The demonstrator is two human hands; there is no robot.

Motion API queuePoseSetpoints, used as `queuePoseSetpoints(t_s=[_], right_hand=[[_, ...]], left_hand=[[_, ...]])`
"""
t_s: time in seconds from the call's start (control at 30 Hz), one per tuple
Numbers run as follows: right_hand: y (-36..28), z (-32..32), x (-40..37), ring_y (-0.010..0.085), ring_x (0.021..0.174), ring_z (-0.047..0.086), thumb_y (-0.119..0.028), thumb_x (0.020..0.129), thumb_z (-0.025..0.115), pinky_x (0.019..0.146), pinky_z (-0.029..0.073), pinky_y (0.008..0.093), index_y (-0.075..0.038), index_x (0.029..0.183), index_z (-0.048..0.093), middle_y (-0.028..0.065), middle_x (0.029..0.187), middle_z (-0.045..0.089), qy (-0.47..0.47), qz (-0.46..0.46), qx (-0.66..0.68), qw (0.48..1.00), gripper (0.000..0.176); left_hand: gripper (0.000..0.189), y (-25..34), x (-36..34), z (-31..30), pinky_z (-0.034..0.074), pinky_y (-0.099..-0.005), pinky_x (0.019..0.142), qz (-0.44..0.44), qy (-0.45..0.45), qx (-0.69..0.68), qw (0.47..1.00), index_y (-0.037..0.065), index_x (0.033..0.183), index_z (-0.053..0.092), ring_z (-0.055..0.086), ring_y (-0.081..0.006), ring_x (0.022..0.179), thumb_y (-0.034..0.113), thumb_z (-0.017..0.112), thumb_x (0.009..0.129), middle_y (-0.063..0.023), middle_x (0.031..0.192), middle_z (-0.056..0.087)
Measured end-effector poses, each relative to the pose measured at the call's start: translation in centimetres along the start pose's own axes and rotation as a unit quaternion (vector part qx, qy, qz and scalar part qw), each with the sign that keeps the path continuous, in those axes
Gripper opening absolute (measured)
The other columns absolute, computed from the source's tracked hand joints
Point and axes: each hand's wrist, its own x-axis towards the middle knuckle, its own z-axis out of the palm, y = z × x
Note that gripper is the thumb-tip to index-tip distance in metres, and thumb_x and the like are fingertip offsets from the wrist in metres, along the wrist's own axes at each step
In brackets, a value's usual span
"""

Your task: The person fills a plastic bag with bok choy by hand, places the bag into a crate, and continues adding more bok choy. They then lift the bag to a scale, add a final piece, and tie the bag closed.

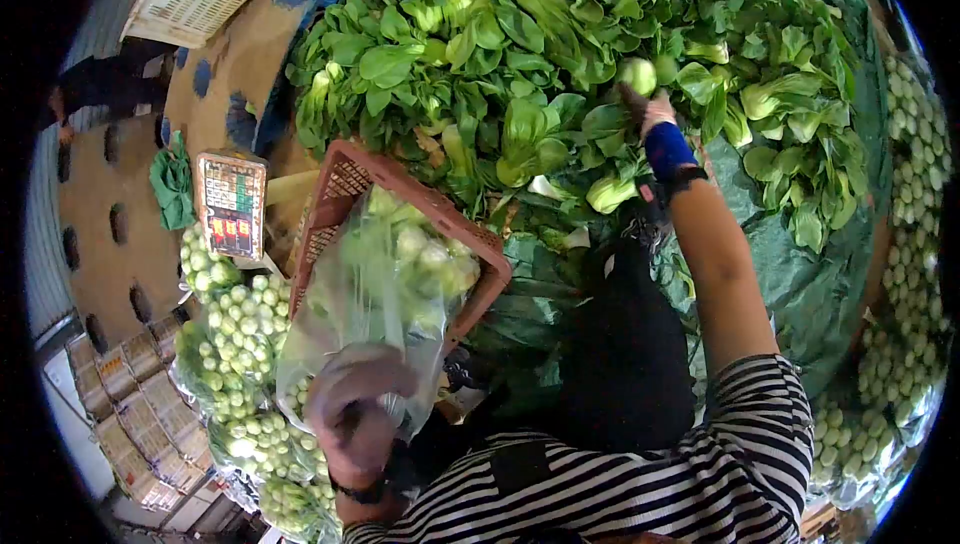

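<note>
The right hand (652, 112) reaches into the heap of leafy greens (530, 34), its fingers against the pale base of one head (637, 74); I cannot tell whether they have closed on it. That head lies among others, its leaves probably tangled with theirs, so a quick pull could tear leaves or drag neighbours loose onto the green sheet (800, 284). The left hand (358, 394) is motion-blurred over the near edge of the clear plastic bag (360, 304) — whether it pinches the film or is open, I cannot tell. The bag, with greens inside, sits in the red-brown crate (480, 244) and spills over its side; thin film like that could snag or split on the rim, or fold shut — especially if tugged unevenly.
</note>
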Motion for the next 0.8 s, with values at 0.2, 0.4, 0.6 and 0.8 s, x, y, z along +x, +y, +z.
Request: queuePoseSetpoints(t_s=[0.2,0.4,0.6,0.8], right_hand=[[-6.7,-6.3,-10.4,0.0205,0.096,0.059,-0.014,0.072,0.074,0.081,0.05,0.0312,-0.002,0.126,0.042,0.0105,0.112,0.059,-0.162,-0.168,0.218,0.948,0.063],[-15.6,-5.2,-21.2,0.0224,0.117,0.047,-0.022,0.075,0.069,0.101,0.035,0.0359,-0.003,0.122,0.051,0.0103,0.125,0.052,-0.549,-0.342,0.134,0.751,0.054],[-2.5,-0.7,-15.4,0.0344,0.137,0.021,-0.023,0.087,0.051,0.105,0.03,0.0521,-0.017,0.139,0.033,0.0125,0.148,0.026,-0.335,-0.216,-0.719,0.569,0.056],[-4.2,-2.5,-16.7,0.0332,0.133,0.028,-0.02,0.082,0.058,0.107,0.027,0.0482,-0.028,0.136,0.04,0.0095,0.146,0.03,-0.212,-0.314,-0.732,0.566,0.058]], left_hand=[[0.069,-1.3,5.4,9.8,0.041,-0.0338,0.095,-0.206,-0.031,-0.274,0.939,0.001,0.128,0.044,0.047,-0.0251,0.115,0.004,0.074,0.066,-0.0174,0.128,0.045],[0.079,-7.7,6.7,12.9,0.04,-0.0336,0.098,0.003,-0.138,0.005,0.99,0.006,0.129,0.042,0.05,-0.0208,0.114,0.024,0.082,0.064,-0.0111,0.126,0.052],[0.069,-3.2,-4.2,-1.0,0.047,-0.034,0.088,-0.086,0.091,-0.125,0.984,0.004,0.126,0.046,0.058,-0.0208,0.102,0.026,0.078,0.068,-0.0104,0.115,0.057],[0.072,-2.1,-20.4,-12.3,0.048,-0.0351,0.086,-0.211,0.303,-0.177,0.912,0.0,0.125,0.046,0.058,-0.0235,0.099,0.032,0.076,0.067,-0.0119,0.114,0.058]])
